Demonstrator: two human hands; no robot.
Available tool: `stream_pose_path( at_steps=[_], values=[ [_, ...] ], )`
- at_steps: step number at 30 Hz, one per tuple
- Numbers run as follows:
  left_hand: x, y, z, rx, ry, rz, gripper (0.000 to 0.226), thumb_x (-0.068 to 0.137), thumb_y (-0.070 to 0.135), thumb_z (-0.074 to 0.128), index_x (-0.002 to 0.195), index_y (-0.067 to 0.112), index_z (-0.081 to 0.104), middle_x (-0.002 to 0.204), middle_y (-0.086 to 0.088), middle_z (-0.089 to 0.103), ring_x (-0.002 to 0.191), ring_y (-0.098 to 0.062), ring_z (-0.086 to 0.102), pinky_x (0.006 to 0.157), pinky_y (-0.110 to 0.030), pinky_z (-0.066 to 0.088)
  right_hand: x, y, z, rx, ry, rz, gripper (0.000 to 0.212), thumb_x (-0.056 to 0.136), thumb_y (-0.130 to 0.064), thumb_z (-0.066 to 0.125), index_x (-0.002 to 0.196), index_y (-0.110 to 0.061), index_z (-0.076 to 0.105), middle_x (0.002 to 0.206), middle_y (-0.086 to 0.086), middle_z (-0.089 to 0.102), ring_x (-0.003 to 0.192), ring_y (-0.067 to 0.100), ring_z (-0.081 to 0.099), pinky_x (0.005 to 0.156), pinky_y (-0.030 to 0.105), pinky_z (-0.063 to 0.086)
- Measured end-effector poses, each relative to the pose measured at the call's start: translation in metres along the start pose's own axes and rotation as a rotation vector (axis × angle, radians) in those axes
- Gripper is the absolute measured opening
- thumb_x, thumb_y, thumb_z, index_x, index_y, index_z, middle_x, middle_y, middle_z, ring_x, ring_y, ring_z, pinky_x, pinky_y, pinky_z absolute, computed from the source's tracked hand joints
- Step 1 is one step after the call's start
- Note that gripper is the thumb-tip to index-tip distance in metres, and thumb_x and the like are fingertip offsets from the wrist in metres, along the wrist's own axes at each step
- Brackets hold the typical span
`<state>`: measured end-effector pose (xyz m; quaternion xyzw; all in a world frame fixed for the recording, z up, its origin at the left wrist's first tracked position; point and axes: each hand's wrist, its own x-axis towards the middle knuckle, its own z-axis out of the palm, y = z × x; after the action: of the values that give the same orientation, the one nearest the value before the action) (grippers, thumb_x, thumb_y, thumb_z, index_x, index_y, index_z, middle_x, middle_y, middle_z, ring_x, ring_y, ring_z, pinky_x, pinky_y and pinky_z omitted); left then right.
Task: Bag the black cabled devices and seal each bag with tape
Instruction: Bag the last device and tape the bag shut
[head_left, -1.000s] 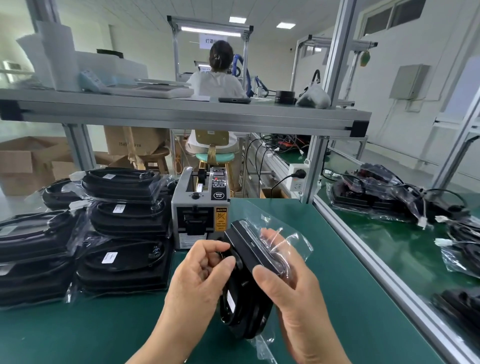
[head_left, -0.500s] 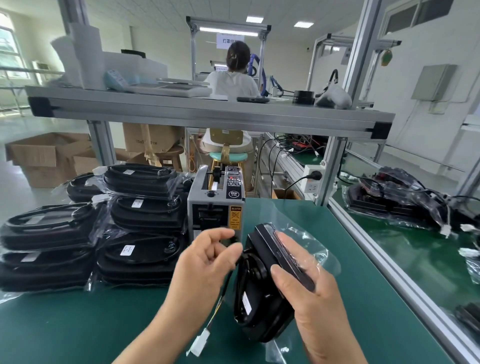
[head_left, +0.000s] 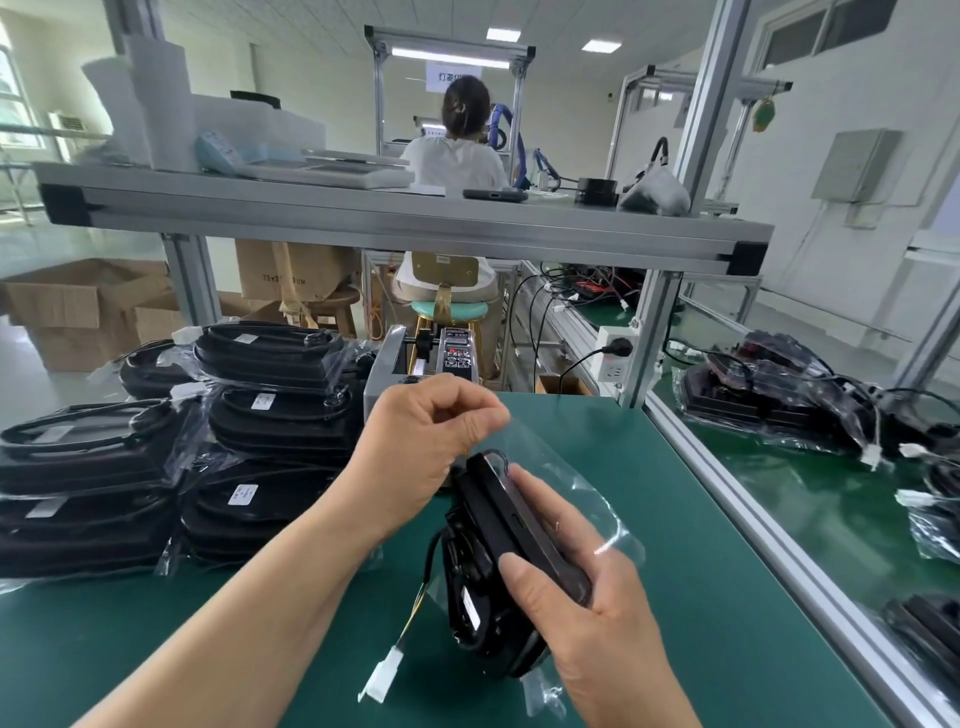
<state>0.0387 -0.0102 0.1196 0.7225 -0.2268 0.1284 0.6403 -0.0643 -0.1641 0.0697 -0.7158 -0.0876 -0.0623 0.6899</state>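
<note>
One black device (head_left: 483, 566) stands on edge over the green bench (head_left: 691, 597), partly inside one clear bag (head_left: 587, 499). The right hand (head_left: 597, 623) grips it: the thumb lies across its near face and the fingers (head_left: 545, 499) wrap round the far side, over the plastic. The left hand (head_left: 426, 447) is clenched, its thumb and forefinger pinching the mouth of the bag just above the device's upper end. Below the left wrist one cable (head_left: 423, 587) trails out of the device to a single white connector (head_left: 383, 675), which lies outside the bag.

Directly behind the left fingers sits one tape dispenser (head_left: 441, 358), mostly hidden by them; its stickers are too small to read. Left of those fingers, six bagged devices (head_left: 270, 415) are stacked in piles (six is what I can count; more may be hidden behind). Each one showing a top bears a white label, unreadable. Right of the right fingers, past an aluminium rail (head_left: 753, 525), more bagged units (head_left: 769, 405) lie tangled, too jumbled to count.

Beyond, a cardboard box (head_left: 291, 275) reads "75x3… CM", the middle blurred. One person (head_left: 460, 156) sits facing away.
</note>
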Motion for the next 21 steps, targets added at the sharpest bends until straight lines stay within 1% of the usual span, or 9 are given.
stream_pose_path(
  at_steps=[3, 6, 8, 11, 14, 15, 16, 18, 21],
  values=[
    [-0.002, -0.005, 0.001, -0.030, -0.013, 0.027, 0.013, 0.081, 0.028, 0.073, 0.087, 0.017, 0.077, 0.076, -0.008, 0.068, 0.067, -0.016, 0.055, 0.067, -0.027, 0.048, -0.001, -0.002, 0.001, -0.030, -0.004, 0.010, 0.058, 0.091, 0.003, 0.064, 0.134, -0.036, 0.058, 0.119, -0.020, 0.071, 0.110, 0.003, 0.067, 0.094, 0.014, 0.050],
    [0.000, -0.012, -0.007, -0.169, 0.051, -0.021, 0.024, 0.078, 0.040, 0.071, 0.094, 0.024, 0.079, 0.066, 0.000, 0.058, 0.056, -0.017, 0.040, 0.052, -0.022, 0.036, -0.002, -0.002, 0.002, -0.032, 0.042, 0.020, 0.055, 0.092, -0.002, 0.065, 0.132, -0.039, 0.058, 0.115, -0.021, 0.072, 0.106, 0.000, 0.068, 0.086, 0.009, 0.050],
    [0.001, -0.023, -0.022, -0.326, 0.158, -0.134, 0.028, 0.076, 0.042, 0.075, 0.095, 0.022, 0.079, 0.064, 0.005, 0.054, 0.053, -0.009, 0.039, 0.048, -0.018, 0.038, -0.003, 0.000, 0.003, -0.034, 0.128, 0.015, 0.053, 0.092, -0.007, 0.066, 0.130, -0.044, 0.059, 0.112, -0.023, 0.072, 0.103, -0.001, 0.069, 0.085, 0.009, 0.051],
    [-0.005, -0.054, -0.037, -0.391, 0.372, -0.389, 0.021, 0.092, 0.033, 0.068, 0.089, 0.016, 0.079, 0.062, 0.006, 0.050, 0.047, -0.005, 0.037, 0.043, -0.017, 0.035, -0.001, 0.002, 0.002, -0.047, 0.266, -0.009, 0.051, 0.093, -0.011, 0.066, 0.129, -0.046, 0.060, 0.111, -0.027, 0.071, 0.104, -0.004, 0.067, 0.094, 0.017, 0.051],
    [-0.012, -0.084, -0.034, -0.473, 0.523, -0.640, 0.021, 0.098, 0.024, 0.062, 0.090, 0.008, 0.074, 0.061, 0.004, 0.050, 0.041, -0.003, 0.036, 0.038, -0.015, 0.033, 0.004, 0.001, 0.001, -0.100, 0.315, -0.041, 0.052, 0.092, -0.010, 0.066, 0.134, -0.040, 0.057, 0.114, -0.035, 0.067, 0.107, -0.016, 0.060, 0.090, 0.001, 0.043],
    [-0.012, -0.091, -0.031, -0.494, 0.530, -0.693, 0.020, 0.098, 0.023, 0.062, 0.091, 0.008, 0.073, 0.062, 0.004, 0.051, 0.040, -0.003, 0.036, 0.037, -0.015, 0.033, 0.006, 0.000, 0.000, -0.117, 0.308, -0.043, 0.052, 0.092, -0.011, 0.066, 0.135, -0.040, 0.056, 0.118, -0.034, 0.066, 0.109, -0.017, 0.058, 0.092, 0.001, 0.042],
    [-0.011, -0.095, -0.029, -0.504, 0.522, -0.736, 0.019, 0.098, 0.023, 0.062, 0.092, 0.009, 0.073, 0.063, 0.004, 0.053, 0.041, -0.003, 0.038, 0.038, -0.016, 0.035, 0.007, 0.000, 0.001, -0.124, 0.298, -0.038, 0.052, 0.092, -0.012, 0.066, 0.135, -0.041, 0.056, 0.120, -0.033, 0.065, 0.111, -0.017, 0.057, 0.094, 0.003, 0.042],
    [-0.005, -0.098, -0.024, -0.473, 0.486, -0.792, 0.020, 0.097, 0.027, 0.063, 0.094, 0.012, 0.076, 0.066, 0.004, 0.060, 0.048, -0.005, 0.047, 0.045, -0.020, 0.042, 0.011, 0.000, 0.001, -0.126, 0.282, -0.028, 0.052, 0.092, -0.012, 0.066, 0.132, -0.042, 0.057, 0.118, -0.035, 0.065, 0.110, -0.018, 0.057, 0.088, -0.002, 0.040],
    [0.004, -0.094, -0.019, -0.281, 0.389, -0.794, 0.031, 0.096, 0.037, 0.061, 0.083, 0.016, 0.080, 0.083, 0.003, 0.074, 0.074, -0.012, 0.064, 0.058, -0.026, 0.048, 0.012, 0.001, -0.001, -0.118, 0.286, -0.026, 0.052, 0.092, -0.009, 0.066, 0.130, -0.042, 0.057, 0.108, -0.048, 0.060, 0.104, -0.026, 0.054, 0.078, -0.010, 0.034]
  ],
)
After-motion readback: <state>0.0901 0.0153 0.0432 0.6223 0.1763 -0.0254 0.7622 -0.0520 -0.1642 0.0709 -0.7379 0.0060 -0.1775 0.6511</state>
